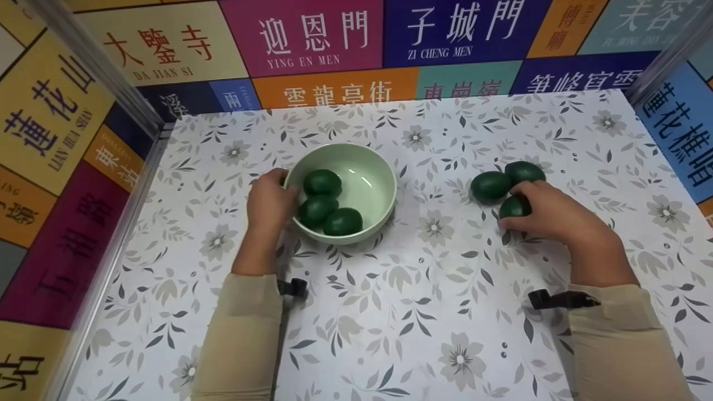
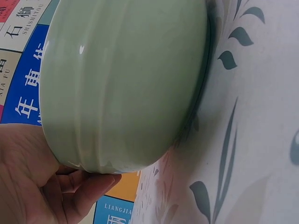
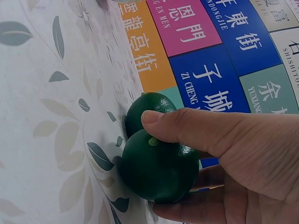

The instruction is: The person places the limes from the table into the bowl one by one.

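Green fruit (image 1: 513,206) well right of the bowl (image 1: 367,186): pinches it with the right hand (image 1: 548,210), between thumb and curled fingers, parted only by its girth, probably for a sure grip; cannot tell whether lifted. Holds the bowl's left side with the left hand (image 1: 270,200), fingers bent against the wall, apparently to steady it. Right of the bowl too, two more fruit (image 1: 491,187); inside the bowl, toward its left, three others (image 1: 318,210).

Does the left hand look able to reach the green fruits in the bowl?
Likely yes: the left hand grips the pale green bowl, and nothing covers the three green fruits inside.
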A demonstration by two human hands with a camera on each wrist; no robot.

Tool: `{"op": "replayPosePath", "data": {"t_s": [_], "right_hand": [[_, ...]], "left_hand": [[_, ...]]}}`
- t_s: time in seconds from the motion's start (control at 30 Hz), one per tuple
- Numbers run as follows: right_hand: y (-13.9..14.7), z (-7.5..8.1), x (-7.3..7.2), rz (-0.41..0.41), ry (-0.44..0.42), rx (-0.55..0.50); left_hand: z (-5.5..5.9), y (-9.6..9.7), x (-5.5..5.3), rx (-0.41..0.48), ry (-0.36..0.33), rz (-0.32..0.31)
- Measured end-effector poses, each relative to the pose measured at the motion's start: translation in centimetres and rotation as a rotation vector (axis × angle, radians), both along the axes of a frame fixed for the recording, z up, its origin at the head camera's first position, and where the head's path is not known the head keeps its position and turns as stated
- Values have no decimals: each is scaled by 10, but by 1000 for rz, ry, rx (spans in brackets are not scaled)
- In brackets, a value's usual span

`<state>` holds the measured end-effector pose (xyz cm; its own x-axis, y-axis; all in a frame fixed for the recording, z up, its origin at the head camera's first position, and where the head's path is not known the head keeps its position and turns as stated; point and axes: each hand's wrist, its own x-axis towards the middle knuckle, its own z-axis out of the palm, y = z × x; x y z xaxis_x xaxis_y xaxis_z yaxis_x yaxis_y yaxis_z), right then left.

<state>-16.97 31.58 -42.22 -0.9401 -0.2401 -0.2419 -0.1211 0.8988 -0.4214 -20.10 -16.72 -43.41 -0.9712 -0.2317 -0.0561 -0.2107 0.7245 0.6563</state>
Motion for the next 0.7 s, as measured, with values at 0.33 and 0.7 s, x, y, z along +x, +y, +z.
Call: {"op": "replayPosePath", "data": {"t_s": [0.33, 0.7], "right_hand": [[0, 1, 1, 3, 2, -3], [-3, 5, 2, 23, 17, -4]], "left_hand": [[0, 0, -1, 4, 3, 15], [-1, -1, 1, -2, 27, -3]]}}
